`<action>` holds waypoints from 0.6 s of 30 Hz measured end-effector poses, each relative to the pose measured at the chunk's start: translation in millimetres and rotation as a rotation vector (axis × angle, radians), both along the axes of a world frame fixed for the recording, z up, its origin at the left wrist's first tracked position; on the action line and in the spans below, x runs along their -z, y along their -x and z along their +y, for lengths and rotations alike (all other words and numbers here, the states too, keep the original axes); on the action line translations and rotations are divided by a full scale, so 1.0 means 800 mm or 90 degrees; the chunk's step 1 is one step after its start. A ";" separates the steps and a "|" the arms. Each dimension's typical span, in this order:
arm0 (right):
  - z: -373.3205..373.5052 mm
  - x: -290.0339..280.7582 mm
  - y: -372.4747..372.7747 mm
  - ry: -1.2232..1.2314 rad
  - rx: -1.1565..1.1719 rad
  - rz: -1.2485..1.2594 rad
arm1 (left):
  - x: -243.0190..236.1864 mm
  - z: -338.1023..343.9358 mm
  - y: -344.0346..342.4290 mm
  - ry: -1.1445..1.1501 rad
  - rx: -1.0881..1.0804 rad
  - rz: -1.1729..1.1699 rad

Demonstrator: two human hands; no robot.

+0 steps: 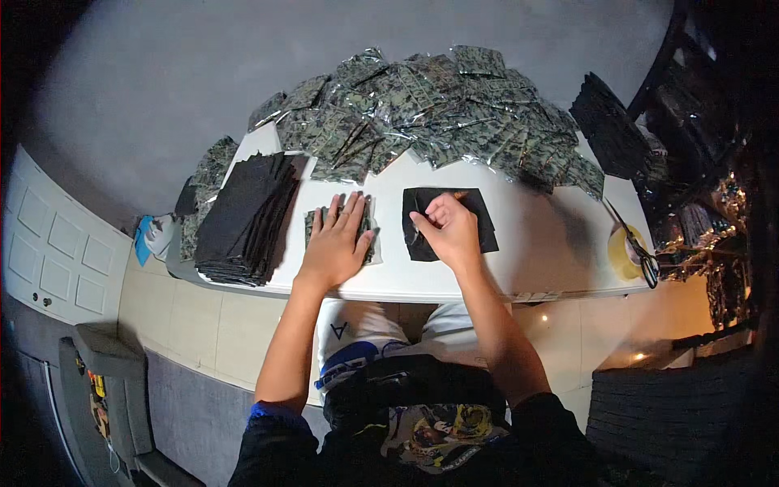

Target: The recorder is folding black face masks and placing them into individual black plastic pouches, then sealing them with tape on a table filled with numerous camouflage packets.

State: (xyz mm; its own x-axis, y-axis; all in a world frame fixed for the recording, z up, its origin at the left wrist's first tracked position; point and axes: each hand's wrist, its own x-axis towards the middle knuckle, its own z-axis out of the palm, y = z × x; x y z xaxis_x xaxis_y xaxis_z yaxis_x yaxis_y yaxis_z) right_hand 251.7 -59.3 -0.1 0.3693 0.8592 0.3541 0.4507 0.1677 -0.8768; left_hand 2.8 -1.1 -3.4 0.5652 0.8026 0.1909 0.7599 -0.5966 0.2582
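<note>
My left hand lies flat, fingers spread, on a camouflage-patterned packet in clear plastic near the table's front edge. To the right of it, my right hand is over a square of black cloth. Its fingers are curled in with the thumb against them. Whatever they pinch, if anything, is too small or hidden to name. A small orange-brown bit shows just above the knuckles.
Many camouflage packets heap along the back of the white table. A stack of black cloth pieces stands at left, another black stack at far right. Scissors and a tape roll sit by the right edge.
</note>
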 end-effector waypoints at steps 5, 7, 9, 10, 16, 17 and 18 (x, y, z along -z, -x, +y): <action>-0.002 -0.002 0.005 0.006 -0.002 0.021 | -0.017 -0.009 -0.007 -0.009 -0.023 0.092; -0.001 -0.001 0.006 0.010 -0.013 0.043 | -0.019 -0.010 -0.011 0.002 -0.031 0.104; 0.000 -0.003 0.006 0.008 -0.021 0.019 | -0.020 -0.012 -0.014 0.012 -0.059 0.113; 0.001 0.000 0.002 0.007 -0.020 0.019 | -0.023 -0.013 -0.019 0.011 -0.057 0.112; 0.002 -0.001 -0.022 0.025 -0.022 0.012 | -0.029 -0.019 -0.022 0.002 -0.075 0.104; -0.002 -0.010 -0.031 0.058 -0.029 -0.011 | -0.030 -0.018 -0.017 0.022 -0.055 0.080; -0.005 -0.017 -0.039 0.091 -0.036 -0.034 | -0.031 -0.015 -0.011 0.041 -0.035 0.057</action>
State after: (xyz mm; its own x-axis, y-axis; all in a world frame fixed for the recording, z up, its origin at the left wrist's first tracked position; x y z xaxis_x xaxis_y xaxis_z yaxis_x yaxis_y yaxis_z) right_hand 282.7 -63.1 13.8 0.3033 0.9209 0.2448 0.4912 0.0690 -0.8683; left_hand 11.6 -13.3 21.4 0.5328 0.8415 0.0891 0.8124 -0.5381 0.2244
